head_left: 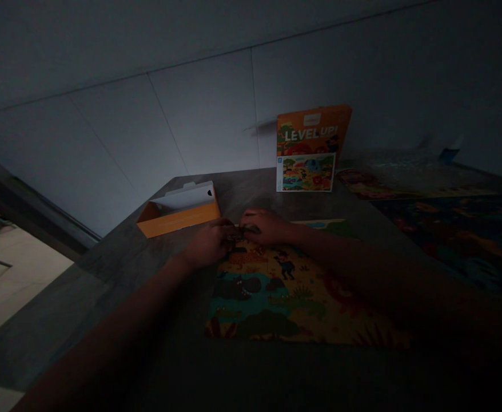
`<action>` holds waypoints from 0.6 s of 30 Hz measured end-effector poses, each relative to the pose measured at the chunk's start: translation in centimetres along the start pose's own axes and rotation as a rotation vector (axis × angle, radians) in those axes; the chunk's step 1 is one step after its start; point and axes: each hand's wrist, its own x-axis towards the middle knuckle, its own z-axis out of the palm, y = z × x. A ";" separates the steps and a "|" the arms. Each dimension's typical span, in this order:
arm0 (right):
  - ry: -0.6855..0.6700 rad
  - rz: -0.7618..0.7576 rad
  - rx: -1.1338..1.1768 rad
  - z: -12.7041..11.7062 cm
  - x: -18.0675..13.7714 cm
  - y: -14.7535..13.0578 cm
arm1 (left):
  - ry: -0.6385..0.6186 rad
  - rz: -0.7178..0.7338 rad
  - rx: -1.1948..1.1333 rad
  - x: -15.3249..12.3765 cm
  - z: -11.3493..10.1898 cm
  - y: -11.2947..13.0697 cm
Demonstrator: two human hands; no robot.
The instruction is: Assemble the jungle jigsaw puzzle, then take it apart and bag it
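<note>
A jigsaw puzzle (255, 309) with cartoon animals lies on the dark table, showing a hippo, crocodiles and a small figure in blue. Both hands meet over its far left corner. My left hand (210, 243) is closed, its fingers pinched at the puzzle's left edge; what they hold is too dark to make out. Close beside it, my right hand (265, 226) has curled fingers around what looks like a small puzzle piece (251, 228), mostly hidden in shadow. The right forearm covers part of the puzzle's upper right side.
An open orange box tray (182, 220) sits behind my left hand. An orange "LEVEL UP!" box (311, 134) stands by the wall, a picture card (306, 173) leaning on its front. Another dark puzzle (461, 229) and clear plastic wrapping (397, 169) lie to the right.
</note>
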 end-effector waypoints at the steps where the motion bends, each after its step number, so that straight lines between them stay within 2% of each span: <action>1: 0.003 0.000 0.000 0.0 0.0 0.0 | 0.008 -0.034 0.001 0.0 0.0 0.0; 5: 0.005 -0.005 0.004 0.0 0.0 0.0 | 0.001 -0.163 0.005 -0.1 0.1 0.1; 10: 0.016 -0.012 0.013 0.1 0.0 0.1 | -0.026 -0.199 0.003 0.0 -0.3 0.6; 18: 0.016 -0.014 0.028 0.0 -0.1 0.1 | -0.027 -0.077 0.043 0.1 -0.1 0.4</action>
